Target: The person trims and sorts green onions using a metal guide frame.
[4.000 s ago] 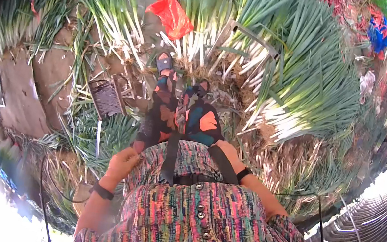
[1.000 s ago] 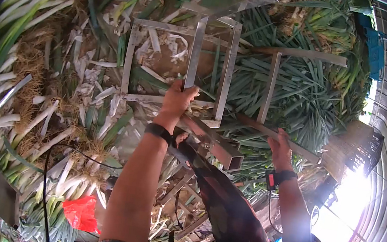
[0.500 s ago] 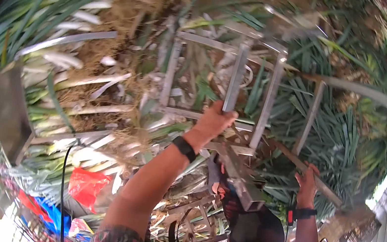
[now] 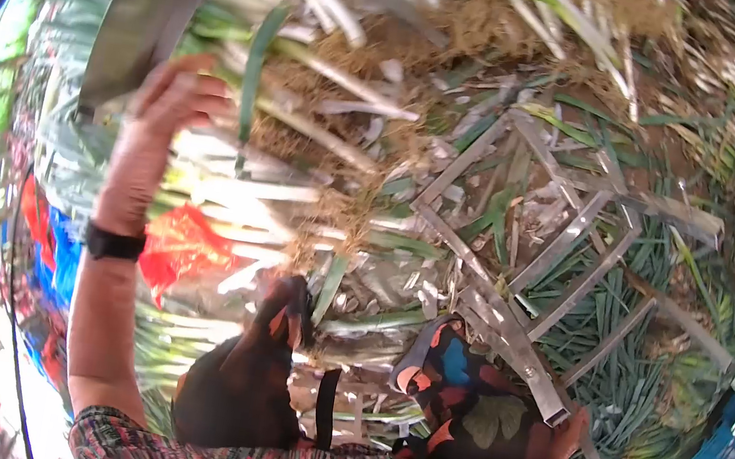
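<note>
My left hand is raised at the upper left, fingers stretched out and slightly smeared, with nothing visible in them. It overlaps the lower edge of a broad grey metal plate. At the lower right, my right hand grips a bar of the metal frame, beside a square tube end; part of its fingers is hidden. The frame of welded square tubes lies tilted across leek leaves. Leeks with white stalks and brown roots lie in rows below and right of my left hand.
A red plastic bag lies on the leeks at left, with blue material farther left. My knees in patterned trousers are at the bottom. A dark cable hangs at far left. Dense green leaves fill the right.
My left hand has let go of the frame's upright bar and swung left to the metal plate. The view has turned left. My right hand stays at the frame.
</note>
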`<action>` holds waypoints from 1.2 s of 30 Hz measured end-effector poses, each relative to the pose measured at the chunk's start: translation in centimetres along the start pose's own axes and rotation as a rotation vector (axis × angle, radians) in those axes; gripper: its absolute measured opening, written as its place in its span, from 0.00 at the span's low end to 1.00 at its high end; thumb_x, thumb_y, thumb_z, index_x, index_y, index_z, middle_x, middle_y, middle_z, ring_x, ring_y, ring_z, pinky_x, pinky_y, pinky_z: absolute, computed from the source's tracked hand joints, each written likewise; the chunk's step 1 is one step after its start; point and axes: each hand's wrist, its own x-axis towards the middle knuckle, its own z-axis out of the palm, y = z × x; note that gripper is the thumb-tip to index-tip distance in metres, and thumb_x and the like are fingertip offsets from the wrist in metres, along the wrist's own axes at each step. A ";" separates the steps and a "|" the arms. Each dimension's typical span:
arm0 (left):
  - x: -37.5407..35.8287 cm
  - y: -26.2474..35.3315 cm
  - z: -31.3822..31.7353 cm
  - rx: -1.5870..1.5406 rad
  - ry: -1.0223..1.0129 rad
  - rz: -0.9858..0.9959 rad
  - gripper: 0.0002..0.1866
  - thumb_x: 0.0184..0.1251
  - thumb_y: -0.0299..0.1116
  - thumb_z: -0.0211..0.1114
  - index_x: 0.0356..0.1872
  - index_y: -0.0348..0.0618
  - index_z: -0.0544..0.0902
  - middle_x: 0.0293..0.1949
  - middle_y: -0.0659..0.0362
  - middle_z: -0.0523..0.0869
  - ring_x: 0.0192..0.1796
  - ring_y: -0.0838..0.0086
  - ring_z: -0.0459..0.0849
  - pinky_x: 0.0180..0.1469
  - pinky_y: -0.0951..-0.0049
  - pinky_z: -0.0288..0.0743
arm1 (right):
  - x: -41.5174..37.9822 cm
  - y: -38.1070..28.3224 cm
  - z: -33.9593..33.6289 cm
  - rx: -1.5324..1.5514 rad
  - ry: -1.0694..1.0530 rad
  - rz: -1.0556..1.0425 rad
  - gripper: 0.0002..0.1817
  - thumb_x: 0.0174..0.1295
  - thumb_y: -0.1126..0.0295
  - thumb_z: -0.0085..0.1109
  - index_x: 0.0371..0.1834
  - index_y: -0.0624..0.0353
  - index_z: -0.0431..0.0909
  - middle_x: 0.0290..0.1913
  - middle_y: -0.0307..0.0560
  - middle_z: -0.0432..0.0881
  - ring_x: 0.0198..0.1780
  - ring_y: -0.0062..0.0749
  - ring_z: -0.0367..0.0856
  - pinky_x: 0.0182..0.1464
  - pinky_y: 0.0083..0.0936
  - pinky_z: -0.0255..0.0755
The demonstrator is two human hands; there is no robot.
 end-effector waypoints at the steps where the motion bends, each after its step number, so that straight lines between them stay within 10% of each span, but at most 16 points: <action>1: -1.5 -1.0 -3.7 -0.067 0.129 -0.010 0.21 0.77 0.42 0.57 0.62 0.40 0.77 0.46 0.58 0.87 0.45 0.77 0.84 0.45 0.80 0.75 | 0.7 1.1 -1.7 -0.152 -0.063 -0.158 0.23 0.71 0.50 0.55 0.64 0.45 0.69 0.60 0.35 0.77 0.59 0.27 0.76 0.47 0.28 0.74; 5: -9.9 -7.3 -13.7 -0.196 0.455 -0.037 0.16 0.78 0.40 0.57 0.57 0.42 0.80 0.39 0.59 0.87 0.39 0.80 0.84 0.39 0.82 0.75 | 3.9 3.6 -3.1 -0.266 -0.101 -0.382 0.24 0.72 0.53 0.54 0.64 0.55 0.69 0.60 0.44 0.77 0.59 0.31 0.75 0.56 0.28 0.72; 7: -14.1 -12.2 -16.5 -0.116 0.654 -0.162 0.14 0.76 0.40 0.60 0.52 0.42 0.82 0.36 0.61 0.87 0.35 0.81 0.84 0.35 0.83 0.74 | 6.6 4.8 -5.2 0.092 -0.084 -0.155 0.25 0.72 0.54 0.55 0.64 0.59 0.70 0.59 0.46 0.76 0.59 0.34 0.75 0.59 0.29 0.71; 15: -19.9 -36.5 -13.9 0.074 0.541 -0.556 0.21 0.60 0.49 0.75 0.42 0.41 0.85 0.31 0.61 0.87 0.27 0.79 0.82 0.26 0.76 0.74 | 9.8 4.6 -6.4 0.148 -0.303 -0.012 0.27 0.70 0.55 0.57 0.63 0.65 0.72 0.57 0.50 0.77 0.55 0.33 0.77 0.60 0.29 0.73; 21: -16.7 -31.3 -6.2 0.227 0.512 -0.446 0.30 0.54 0.54 0.74 0.45 0.34 0.84 0.41 0.45 0.88 0.47 0.59 0.87 0.51 0.62 0.78 | -4.1 -0.7 1.9 -0.039 -0.314 0.057 0.26 0.70 0.56 0.57 0.63 0.65 0.73 0.56 0.50 0.78 0.56 0.34 0.78 0.61 0.28 0.71; 24: -15.8 -32.0 -7.2 0.276 0.507 -0.556 0.22 0.58 0.44 0.69 0.42 0.33 0.85 0.38 0.45 0.88 0.40 0.59 0.88 0.42 0.60 0.78 | -6.3 -1.4 3.3 -0.145 -0.368 0.040 0.26 0.70 0.56 0.57 0.63 0.65 0.73 0.56 0.50 0.79 0.56 0.33 0.78 0.61 0.28 0.71; 31: -20.0 -37.4 -22.9 -0.539 1.202 -0.169 0.15 0.65 0.33 0.63 0.52 0.43 0.84 0.41 0.60 0.87 0.37 0.71 0.85 0.38 0.68 0.81 | -8.7 -3.7 4.8 -0.314 -0.450 -0.012 0.25 0.70 0.56 0.57 0.62 0.64 0.75 0.56 0.49 0.79 0.57 0.33 0.77 0.61 0.28 0.71; 36: -26.1 -32.3 -35.0 -1.045 1.402 -0.054 0.30 0.67 0.58 0.62 0.56 0.42 0.81 0.45 0.57 0.88 0.42 0.63 0.87 0.46 0.65 0.83 | -9.2 -4.2 6.9 -0.414 -0.517 -0.056 0.25 0.70 0.56 0.57 0.61 0.64 0.75 0.56 0.48 0.80 0.57 0.33 0.77 0.61 0.28 0.70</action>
